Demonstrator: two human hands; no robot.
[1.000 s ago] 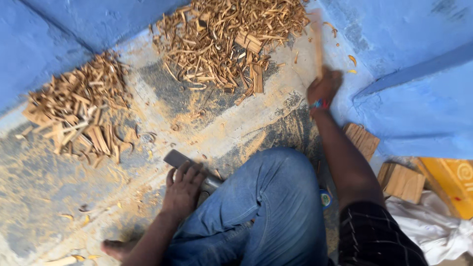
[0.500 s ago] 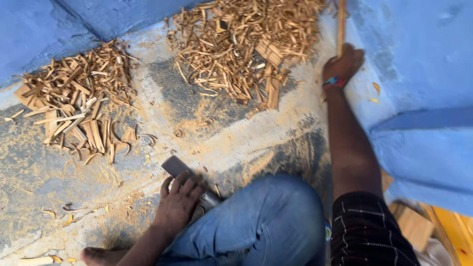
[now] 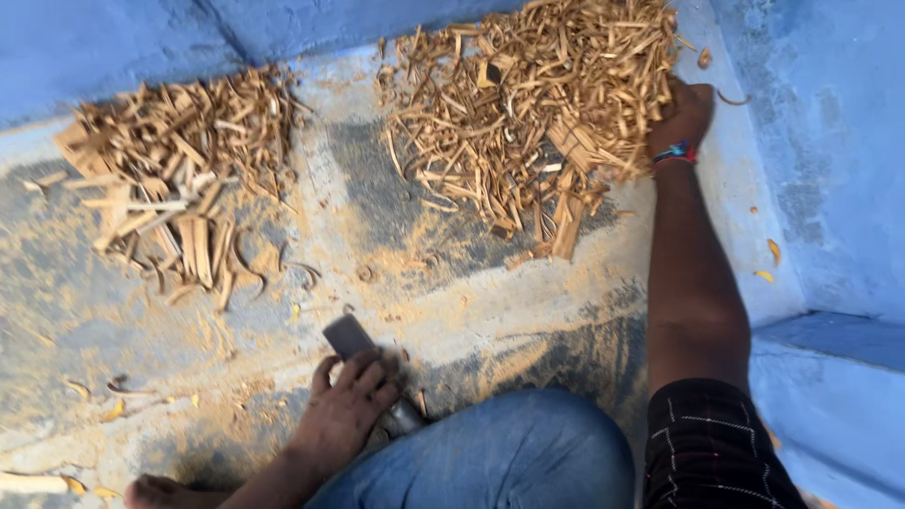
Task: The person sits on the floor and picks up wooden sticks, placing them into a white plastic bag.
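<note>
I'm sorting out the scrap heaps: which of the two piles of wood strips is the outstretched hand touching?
The larger pile at the upper right, against the blue wall; the right hand rests on its edge. The smaller pile lies untouched.

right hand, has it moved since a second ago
Yes. The right hand came off the blue wall and down onto the larger pile of wood shavings.

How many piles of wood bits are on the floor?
2. One pile of wood strips lies at the left; a bigger pile lies at the top right, where the right hand touches it.
</note>
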